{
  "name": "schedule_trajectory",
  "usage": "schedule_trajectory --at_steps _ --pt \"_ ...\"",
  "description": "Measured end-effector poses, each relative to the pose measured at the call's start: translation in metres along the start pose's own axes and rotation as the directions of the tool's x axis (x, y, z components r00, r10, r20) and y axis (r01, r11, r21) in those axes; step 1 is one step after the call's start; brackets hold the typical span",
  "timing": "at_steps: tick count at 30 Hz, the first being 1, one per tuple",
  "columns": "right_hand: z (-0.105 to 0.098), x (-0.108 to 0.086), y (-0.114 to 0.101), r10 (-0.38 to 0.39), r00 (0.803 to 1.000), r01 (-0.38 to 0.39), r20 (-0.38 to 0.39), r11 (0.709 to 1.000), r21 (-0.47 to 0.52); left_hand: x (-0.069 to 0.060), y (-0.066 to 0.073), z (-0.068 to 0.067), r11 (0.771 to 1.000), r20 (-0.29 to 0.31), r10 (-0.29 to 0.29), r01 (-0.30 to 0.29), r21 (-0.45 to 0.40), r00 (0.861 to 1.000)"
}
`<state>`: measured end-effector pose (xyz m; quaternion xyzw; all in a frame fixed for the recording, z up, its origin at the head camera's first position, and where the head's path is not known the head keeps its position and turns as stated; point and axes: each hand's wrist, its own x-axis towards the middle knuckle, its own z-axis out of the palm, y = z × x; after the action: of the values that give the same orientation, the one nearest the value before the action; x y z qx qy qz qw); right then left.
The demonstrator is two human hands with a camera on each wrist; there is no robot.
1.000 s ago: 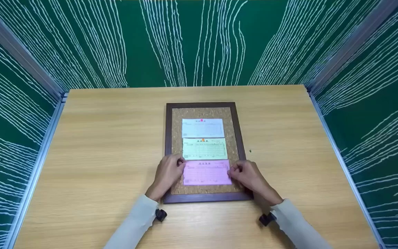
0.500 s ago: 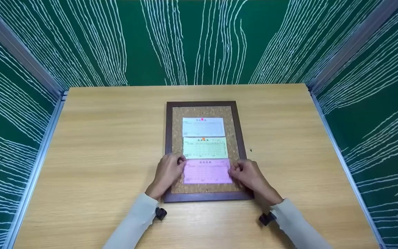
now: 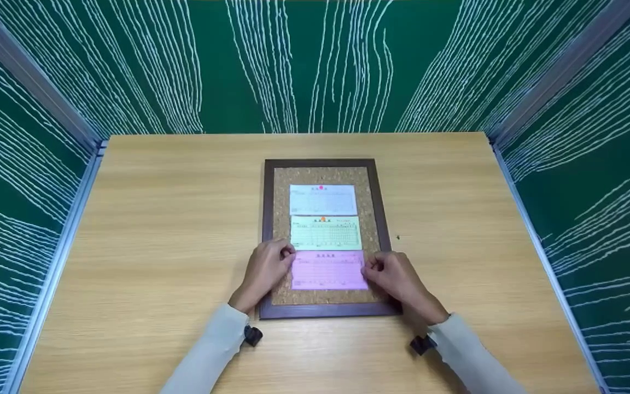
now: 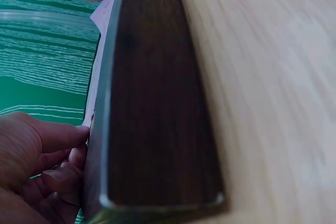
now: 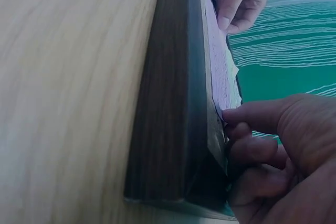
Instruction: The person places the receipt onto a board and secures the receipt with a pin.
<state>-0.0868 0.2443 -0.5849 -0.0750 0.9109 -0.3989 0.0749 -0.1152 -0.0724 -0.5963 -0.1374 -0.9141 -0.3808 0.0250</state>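
Note:
A pink printed slip [image 3: 328,271] lies on the lower part of a cork board [image 3: 320,298] with a dark wooden frame. My left hand [image 3: 267,268] pinches the slip's left edge near its upper corner. At the right edge, my right hand [image 3: 400,276] pinches the slip between thumb and finger, as the right wrist view also shows at the thumb [image 5: 252,116]. Above the pink slip lies a green slip [image 3: 326,234] with an orange pin [image 3: 323,219] at its top. Higher still is a white slip [image 3: 323,201] with a pink pin [image 3: 321,187].
The board rests on a light wooden table [image 3: 173,230]. Green panels [image 3: 342,65] with white wavy lines stand behind and at both sides. A tiny dark speck [image 3: 398,237] lies on the table right of the board.
The whole view has shifted very slightly. Both hands keep their grip on the pink slip, and slip and board show no clear movement.

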Motion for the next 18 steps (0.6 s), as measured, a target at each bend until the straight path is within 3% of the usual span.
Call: schedule_trajectory --at_steps 5,9,18 --pt "-0.001 -0.001 -0.001 -0.03 0.999 0.028 -0.018 0.993 -0.117 0.0 0.001 0.0 1.0 -0.004 0.001 -0.001 -0.001 1.0" --pt "-0.001 0.0 0.002 -0.107 0.994 0.099 -0.033 0.979 -0.176 0.0 0.002 -0.001 1.0 -0.007 0.001 -0.001 -0.003 1.0" --pt "-0.003 0.004 0.019 -0.28 0.96 0.276 -0.03 0.956 -0.098 0.0 0.001 0.0 1.0 -0.006 0.002 -0.002 0.005 1.0"
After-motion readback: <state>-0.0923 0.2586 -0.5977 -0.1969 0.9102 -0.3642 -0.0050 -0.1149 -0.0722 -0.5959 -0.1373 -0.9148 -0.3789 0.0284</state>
